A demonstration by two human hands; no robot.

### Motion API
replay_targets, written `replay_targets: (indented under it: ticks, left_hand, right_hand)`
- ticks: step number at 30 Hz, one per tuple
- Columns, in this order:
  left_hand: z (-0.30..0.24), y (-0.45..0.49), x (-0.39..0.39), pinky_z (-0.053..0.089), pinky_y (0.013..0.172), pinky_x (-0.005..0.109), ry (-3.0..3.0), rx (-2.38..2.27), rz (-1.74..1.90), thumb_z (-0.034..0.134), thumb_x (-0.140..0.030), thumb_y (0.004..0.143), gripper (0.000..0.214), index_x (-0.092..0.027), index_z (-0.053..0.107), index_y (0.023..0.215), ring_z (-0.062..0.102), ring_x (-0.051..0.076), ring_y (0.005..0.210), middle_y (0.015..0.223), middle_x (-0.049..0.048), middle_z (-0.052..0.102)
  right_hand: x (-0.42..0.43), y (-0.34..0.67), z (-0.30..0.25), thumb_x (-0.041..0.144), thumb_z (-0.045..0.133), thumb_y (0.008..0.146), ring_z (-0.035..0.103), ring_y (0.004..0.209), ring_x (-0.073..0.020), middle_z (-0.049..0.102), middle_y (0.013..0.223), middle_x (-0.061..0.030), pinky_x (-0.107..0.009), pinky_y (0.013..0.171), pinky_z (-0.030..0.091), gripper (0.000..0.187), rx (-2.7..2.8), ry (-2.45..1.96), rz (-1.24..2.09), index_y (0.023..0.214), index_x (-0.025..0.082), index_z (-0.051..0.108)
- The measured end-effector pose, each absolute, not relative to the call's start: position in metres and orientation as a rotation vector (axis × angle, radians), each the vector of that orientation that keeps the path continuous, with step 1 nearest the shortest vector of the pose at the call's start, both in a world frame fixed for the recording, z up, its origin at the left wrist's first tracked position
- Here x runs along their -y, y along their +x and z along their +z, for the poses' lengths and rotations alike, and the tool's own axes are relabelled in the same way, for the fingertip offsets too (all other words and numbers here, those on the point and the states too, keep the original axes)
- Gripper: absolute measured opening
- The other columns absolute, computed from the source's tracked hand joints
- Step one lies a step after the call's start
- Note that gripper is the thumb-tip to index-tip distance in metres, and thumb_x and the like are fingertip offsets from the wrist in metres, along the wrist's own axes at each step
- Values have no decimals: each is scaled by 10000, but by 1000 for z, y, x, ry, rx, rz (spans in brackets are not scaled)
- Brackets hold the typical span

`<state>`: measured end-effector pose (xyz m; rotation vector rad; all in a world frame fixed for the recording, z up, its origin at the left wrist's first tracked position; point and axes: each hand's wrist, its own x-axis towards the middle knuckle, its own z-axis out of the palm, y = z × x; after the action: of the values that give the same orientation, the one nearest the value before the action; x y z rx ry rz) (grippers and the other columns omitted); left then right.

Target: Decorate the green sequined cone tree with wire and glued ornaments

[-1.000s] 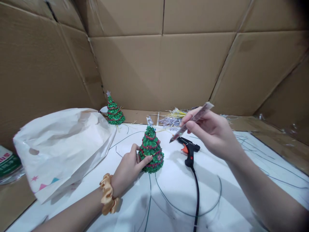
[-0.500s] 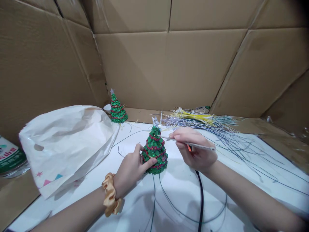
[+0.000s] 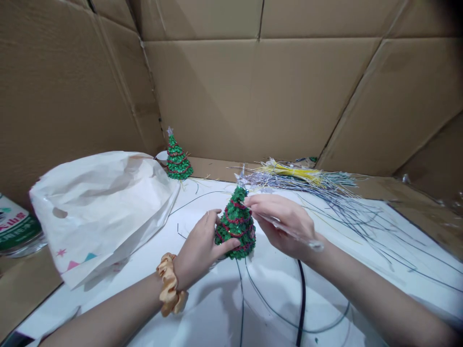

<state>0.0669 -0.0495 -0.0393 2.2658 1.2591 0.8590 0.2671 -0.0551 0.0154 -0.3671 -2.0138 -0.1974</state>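
Left hand, half-curled, grips the miniature Christmas tree; right hand, pinching a slim tool (tip unclear), has closed in, joining the work.

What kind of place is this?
Probably a craft table, maybe in a workshop: cardboard walls surround the back and sides, thin wires lie bundled, and the left hand holds a little green tree.

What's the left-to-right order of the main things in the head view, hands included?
Green-labelled container → white bag → farther green tree → left hand → nearer green tree → right hand.
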Motion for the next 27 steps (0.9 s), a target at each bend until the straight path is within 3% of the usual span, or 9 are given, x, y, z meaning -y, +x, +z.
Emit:
replay_targets:
  ticks: [6,17,23,27]
  left_hand:
    - [-42,70,51,455,756,330,2044,-1139,819,598,-461,770,387,-216,362,955,599,216,901,1054,58,583]
    - [-47,72,49,453,812,376,2038,-1094,852,583,-428,787,369,-210,339,958,565,228,954,1060,79,549]
    - [-55,74,48,426,930,417,1936,-996,960,613,-382,778,593,-222,217,1191,500,249,1141,1304,152,411]
    - [-53,76,49,403,974,404,1926,-901,928,585,-356,807,739,-232,100,1351,497,236,1164,1354,153,401]
  right_hand:
    - [56,264,23,46,493,829,639,868,-151,662,897,-55,-296,783,538,263,1904,-539,-161,1041,194,543]
    - [55,265,26,95,504,844,614,825,-141,632,870,-24,-307,720,528,173,1822,-624,59,957,211,566]
    - [55,265,22,84,500,842,618,812,-146,626,860,-34,-301,690,521,170,1807,-599,49,951,200,558]
    - [55,265,15,64,502,832,620,833,-156,616,872,-41,-325,730,524,195,1788,-563,45,965,200,546]
